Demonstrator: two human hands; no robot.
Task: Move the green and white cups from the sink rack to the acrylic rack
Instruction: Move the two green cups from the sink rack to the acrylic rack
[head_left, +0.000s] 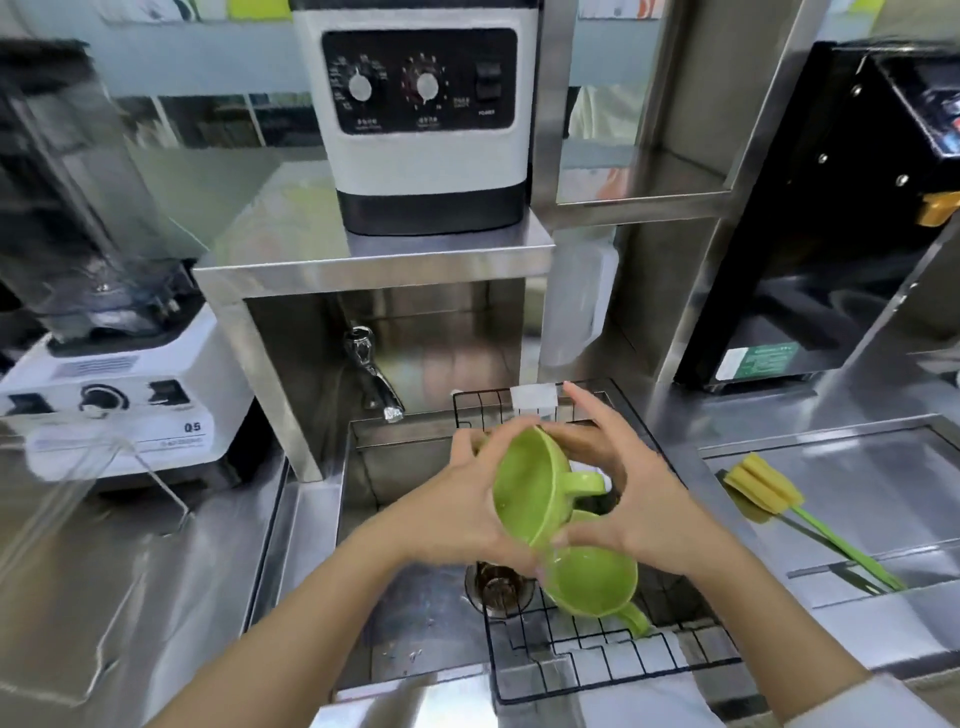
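At a stainless-steel drinks counter, a person's left hand (467, 499) and right hand (623, 499) close around a glossy green handled ceramic cup (524, 488) above the black wire sink rack (597, 660); a second green cup (592, 577) lies below. Likely rigid, slick and chippable; best held by body or handle.

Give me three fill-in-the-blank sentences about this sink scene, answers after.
1. Both hands, left and right, hold a ____ cup.
2. A second green cup lies on the black wire ____.
3. The yellow brush lies to the ____ of the sink.

Answers: green; rack; right
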